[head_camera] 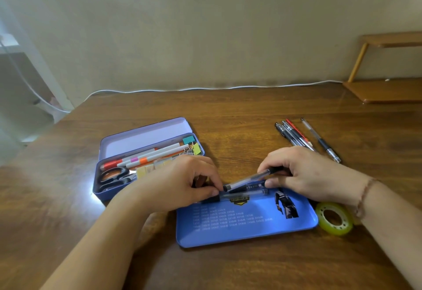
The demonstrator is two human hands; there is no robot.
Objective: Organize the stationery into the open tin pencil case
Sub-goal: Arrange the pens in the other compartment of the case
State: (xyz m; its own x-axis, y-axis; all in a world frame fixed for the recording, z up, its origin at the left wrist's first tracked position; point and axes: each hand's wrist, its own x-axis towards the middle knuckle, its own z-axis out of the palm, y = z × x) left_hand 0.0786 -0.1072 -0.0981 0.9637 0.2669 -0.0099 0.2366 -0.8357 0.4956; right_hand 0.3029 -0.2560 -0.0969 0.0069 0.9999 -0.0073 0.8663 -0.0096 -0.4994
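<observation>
Already the lilac open tin pencil case (146,159) at the left of the brown wooden table (228,118) holds markers, scissors and binder clips, so room is tight. Both hands work over a blue printed tin lid (246,223) lying flat in front. The right hand (303,175) has its fingers curled round a clear-barrelled black gel pen (249,179), tilted — its tip end meets the left hand (182,184), whose fingertips pinch a second clear pen (242,193) resting on the lid. Either round barrel could likely roll off if let go carelessly. A loose cluster of dark pens (296,136) lies well apart at the right, and the yellow-green tape roll (334,218) sits beside the lid — both easily forgotten.
</observation>
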